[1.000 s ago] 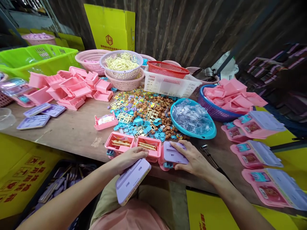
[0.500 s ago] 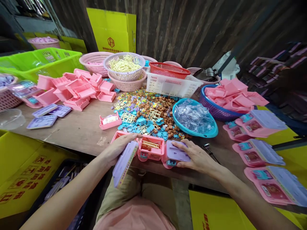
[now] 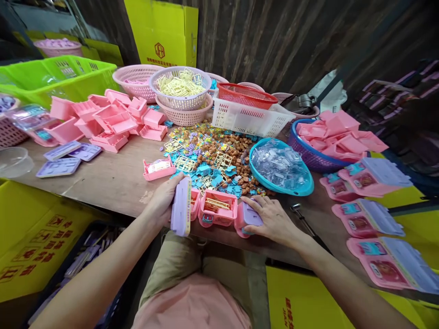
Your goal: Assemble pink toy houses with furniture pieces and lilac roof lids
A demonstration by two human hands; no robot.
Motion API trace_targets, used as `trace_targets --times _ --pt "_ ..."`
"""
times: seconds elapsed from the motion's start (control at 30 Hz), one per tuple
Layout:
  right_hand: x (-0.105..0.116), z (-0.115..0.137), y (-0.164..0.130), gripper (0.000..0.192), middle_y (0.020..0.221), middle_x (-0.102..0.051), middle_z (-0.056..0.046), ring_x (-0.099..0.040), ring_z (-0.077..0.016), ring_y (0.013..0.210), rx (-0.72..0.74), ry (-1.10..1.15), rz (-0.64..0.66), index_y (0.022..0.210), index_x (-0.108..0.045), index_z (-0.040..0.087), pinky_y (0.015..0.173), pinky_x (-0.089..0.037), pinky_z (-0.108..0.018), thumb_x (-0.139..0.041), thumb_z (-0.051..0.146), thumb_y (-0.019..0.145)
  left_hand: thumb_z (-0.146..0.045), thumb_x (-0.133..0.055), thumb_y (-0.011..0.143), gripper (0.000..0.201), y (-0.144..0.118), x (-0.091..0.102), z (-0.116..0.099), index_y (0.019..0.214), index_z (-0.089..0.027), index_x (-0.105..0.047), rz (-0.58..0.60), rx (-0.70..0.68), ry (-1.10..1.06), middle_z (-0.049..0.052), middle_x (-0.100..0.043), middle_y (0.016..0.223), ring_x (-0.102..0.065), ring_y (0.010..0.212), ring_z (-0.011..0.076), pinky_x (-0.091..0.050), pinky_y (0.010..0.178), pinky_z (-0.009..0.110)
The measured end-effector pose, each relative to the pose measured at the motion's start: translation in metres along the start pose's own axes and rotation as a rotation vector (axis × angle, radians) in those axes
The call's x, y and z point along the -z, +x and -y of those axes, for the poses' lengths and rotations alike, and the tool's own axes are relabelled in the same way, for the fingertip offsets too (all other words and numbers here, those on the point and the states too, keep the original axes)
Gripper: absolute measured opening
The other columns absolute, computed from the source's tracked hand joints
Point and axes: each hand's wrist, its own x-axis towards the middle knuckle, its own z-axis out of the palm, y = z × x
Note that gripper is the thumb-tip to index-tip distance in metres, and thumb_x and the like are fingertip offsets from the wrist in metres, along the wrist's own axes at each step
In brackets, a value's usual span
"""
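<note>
My left hand (image 3: 165, 197) grips a purple lid (image 3: 180, 211) with a strip of lettering along its edge, held on end at the table's front edge. Behind that lid a pink box (image 3: 195, 204) shows only in part. Beside it an uncovered pink box (image 3: 223, 215) holds cream and pink pieces. My right hand (image 3: 276, 220) lies with spread fingers over the purple lid (image 3: 253, 214) on a third pink box (image 3: 240, 224), thumb at its near side. Further back sits a small pink tray (image 3: 159, 172) with white pieces in it.
Loose brown, blue and yellow pieces (image 3: 219, 160) are heaped mid-table. A blue basin (image 3: 310, 186) of clear parts and a screwdriver-like tool (image 3: 307, 224) lie right. Finished-looking pink-and-purple boxes (image 3: 373, 262) line the right edge. Purple lids (image 3: 60, 167) and pink shells (image 3: 115, 123) lie left.
The lid in my left hand has swung from a slant to nearly upright and moved slightly up and right. My right hand has stayed on the right box, covering more of its lid.
</note>
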Motion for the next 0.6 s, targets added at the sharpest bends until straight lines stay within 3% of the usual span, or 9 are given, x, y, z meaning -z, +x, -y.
trace_targets --times 0.1,0.17,0.27,0.33,0.47,0.6 --pt "0.002 -0.013 -0.003 0.062 0.127 -0.052 -0.011 -0.048 -0.0287 0.114 0.051 0.074 0.027 0.136 -0.039 0.025 0.094 -0.032 -0.049 -0.048 0.055 0.082 -0.03 -0.055 0.084 0.019 0.004 0.007 0.0 0.076 -0.013 -0.06 -0.082 -0.046 -0.078 -0.002 -0.059 0.056 -0.052 0.045 0.0086 -0.044 0.046 0.019" --pt "0.003 -0.01 -0.007 0.054 0.129 -0.051 -0.011 -0.046 -0.0292 0.118 0.036 0.129 -0.048 0.137 -0.036 0.025 0.097 -0.03 -0.052 -0.035 0.051 0.089 -0.034 -0.057 0.082 0.021 0.004 0.013 0.004 0.08 -0.013 -0.06 -0.118 -0.104 -0.093 0.0 -0.062 0.063 -0.055 0.051 0.0098 -0.046 0.051 0.02" --pt "0.005 0.024 -0.012 0.056 0.13 -0.049 -0.014 -0.044 -0.0297 0.121 -0.026 0.217 -0.343 0.141 -0.027 0.023 0.097 -0.034 -0.05 -0.028 0.05 0.092 -0.044 -0.062 0.077 0.03 -0.002 0.014 0.015 0.082 -0.014 -0.059 -0.161 -0.278 -0.03 -0.001 -0.061 0.065 -0.055 0.054 0.0107 -0.045 0.053 0.021" --pt "0.006 0.06 -0.011 0.062 0.13 -0.047 -0.014 -0.044 -0.0301 0.121 0.03 0.253 -0.511 0.142 -0.02 0.024 0.098 -0.035 -0.048 -0.036 0.053 0.089 -0.049 -0.061 0.075 0.035 -0.008 0.006 0.026 0.086 -0.016 -0.058 -0.129 -0.353 0.024 -0.003 -0.058 0.065 -0.053 0.055 0.0106 -0.044 0.053 0.021" --pt "0.006 0.118 0.003 0.078 0.135 -0.042 -0.017 -0.041 -0.0332 0.124 0.053 0.222 -0.512 0.144 -0.011 0.021 0.099 -0.035 -0.052 -0.049 0.053 0.084 -0.045 -0.06 0.075 0.032 -0.019 -0.013 0.046 0.092 -0.019 -0.052 0.001 -0.347 -0.041 -0.005 -0.053 0.067 -0.05 0.059 0.009 -0.042 0.054 0.018" --pt "-0.001 0.124 0.016 0.078 0.133 -0.043 -0.018 -0.043 -0.0349 0.121 -0.033 0.189 -0.516 0.144 -0.011 0.019 0.099 -0.034 -0.057 -0.053 0.046 0.083 -0.042 -0.064 0.07 0.035 -0.028 -0.019 0.056 0.091 -0.02 -0.048 0.037 -0.304 -0.12 -0.005 -0.052 0.072 -0.049 0.062 0.0084 -0.042 0.057 0.018"
